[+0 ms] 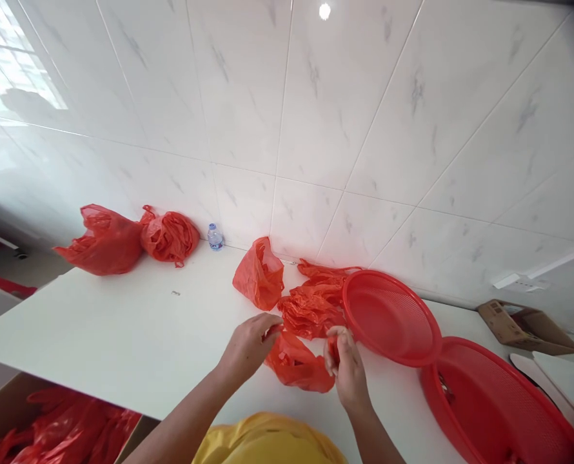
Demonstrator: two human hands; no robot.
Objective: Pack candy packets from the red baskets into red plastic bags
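Observation:
An opened red plastic bag sits on the white table in front of me, between my hands. At its left rim, my left hand is closed, thumb and fingers pinching the bag's edge. My right hand is curled at the bag's right side. Something small and red shows inside its fingers; whether it is part of the bag or a separate piece I cannot tell. Just beyond lies a heap of crumpled red plastic bags. Another red plastic bag stands upright behind my left hand. What the bag contains is mostly hidden.
To the right are a round red basket and a larger red basket, with a cardboard box behind. Two filled red bags and a small water bottle stand along the tiled wall. A box of red bags sits lower left.

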